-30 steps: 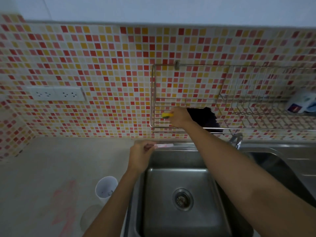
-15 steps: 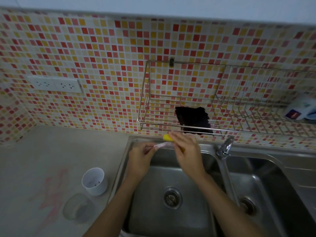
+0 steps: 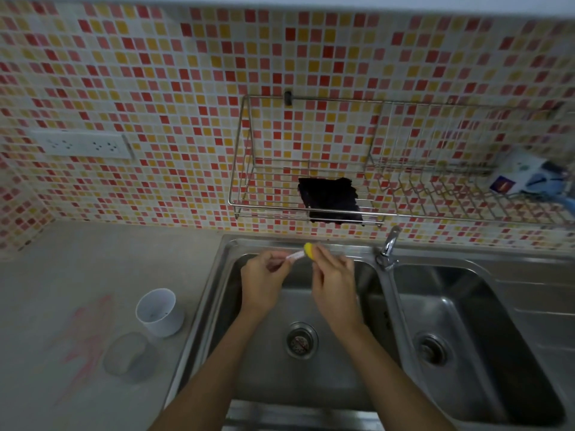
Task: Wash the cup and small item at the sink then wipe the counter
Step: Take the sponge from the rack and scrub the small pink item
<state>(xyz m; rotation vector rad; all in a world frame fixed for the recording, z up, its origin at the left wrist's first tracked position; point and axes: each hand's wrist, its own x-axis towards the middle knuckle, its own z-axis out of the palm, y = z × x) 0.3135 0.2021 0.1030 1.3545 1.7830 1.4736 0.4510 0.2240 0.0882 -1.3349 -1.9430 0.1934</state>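
Observation:
Both hands hover over the left basin of the steel sink (image 3: 336, 384). My left hand (image 3: 264, 278) pinches a small pale pink item (image 3: 295, 256) by one end. My right hand (image 3: 334, 281) grips a yellow sponge (image 3: 308, 250) and holds it against the item's other end. A white cup (image 3: 159, 312) stands upright on the grey counter (image 3: 102, 253), just left of the sink. Pink smears (image 3: 87, 340) mark the counter near the cup.
A clear lid or dish (image 3: 129, 357) lies on the counter in front of the cup. A wire rack (image 3: 311, 194) on the tiled wall holds a dark cloth (image 3: 329, 199) and a white bottle (image 3: 522, 175). The tap (image 3: 387, 247) stands between the two basins.
My right hand took the yellow sponge from the wire rack and brought it down to the small item over the left basin. The camera view has tilted down.

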